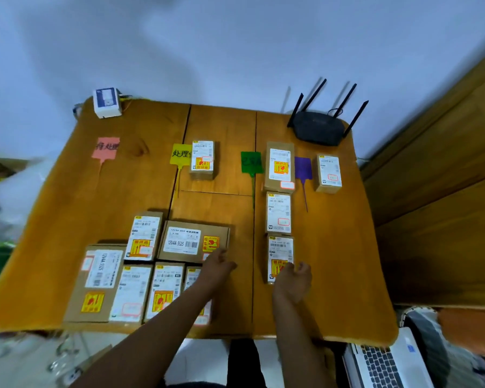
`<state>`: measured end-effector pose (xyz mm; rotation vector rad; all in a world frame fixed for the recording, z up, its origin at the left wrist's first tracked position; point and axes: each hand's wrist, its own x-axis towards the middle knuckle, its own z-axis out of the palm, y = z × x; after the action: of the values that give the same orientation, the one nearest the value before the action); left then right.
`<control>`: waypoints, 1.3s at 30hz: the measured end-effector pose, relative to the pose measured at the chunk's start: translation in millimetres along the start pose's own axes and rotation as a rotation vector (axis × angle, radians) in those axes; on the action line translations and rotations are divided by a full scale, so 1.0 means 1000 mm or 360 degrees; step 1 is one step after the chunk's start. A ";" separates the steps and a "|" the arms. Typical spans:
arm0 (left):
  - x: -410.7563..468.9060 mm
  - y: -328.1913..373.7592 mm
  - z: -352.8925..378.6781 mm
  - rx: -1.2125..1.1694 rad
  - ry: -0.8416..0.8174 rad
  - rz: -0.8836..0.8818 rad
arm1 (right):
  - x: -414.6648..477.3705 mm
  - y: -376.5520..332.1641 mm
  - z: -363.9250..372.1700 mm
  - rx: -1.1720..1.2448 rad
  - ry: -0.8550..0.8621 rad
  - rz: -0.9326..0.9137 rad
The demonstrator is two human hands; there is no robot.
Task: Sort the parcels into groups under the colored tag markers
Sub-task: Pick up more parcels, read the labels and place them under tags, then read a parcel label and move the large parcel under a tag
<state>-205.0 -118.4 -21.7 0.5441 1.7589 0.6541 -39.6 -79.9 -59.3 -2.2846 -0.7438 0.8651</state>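
Observation:
Four tag markers lie across the wooden table [333, 275]: pink [108, 148], yellow [180, 154], green [251, 163] and purple [303, 168]. One parcel [203, 159] sits beside the yellow tag. Three parcels form a column right of the green tag: far [279, 167], middle [279, 213], near [279, 247]. Another parcel [328, 173] lies right of the purple tag. Several unsorted parcels cluster at the front left, among them a wide box [191, 241] and a large box [98, 281]. My left hand [217, 266] touches the wide box's near right corner, fingers apart. My right hand [294, 278] rests loosely on the near column parcel's front end, not gripping it.
A black router [318, 130] with several antennas stands at the back right corner. A white box [107, 103] sits at the back left corner. A laptop [384, 362] lies below the table's front right edge. Wooden furniture [445, 163] flanks the right side.

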 end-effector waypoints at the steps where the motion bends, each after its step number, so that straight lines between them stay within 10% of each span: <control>1: -0.002 -0.005 -0.012 -0.0034 0.0019 0.0004 | -0.011 -0.002 0.005 0.0020 -0.0018 -0.0026; 13: -0.040 -0.081 -0.084 0.0051 0.0093 -0.0143 | -0.131 0.037 0.056 -0.0432 -0.1256 0.0132; 25: -0.032 -0.008 -0.083 -0.0218 0.0216 0.0414 | -0.138 -0.047 0.001 0.0420 -0.0864 -0.0035; 39: -0.151 0.214 -0.196 -0.0509 0.0605 0.1654 | -0.204 -0.267 -0.078 0.0968 -0.1048 -0.1319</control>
<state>-345.8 -89.6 272.1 1.1688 1.5675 1.8176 -190.4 -59.7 250.7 -0.9826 -1.3378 1.1911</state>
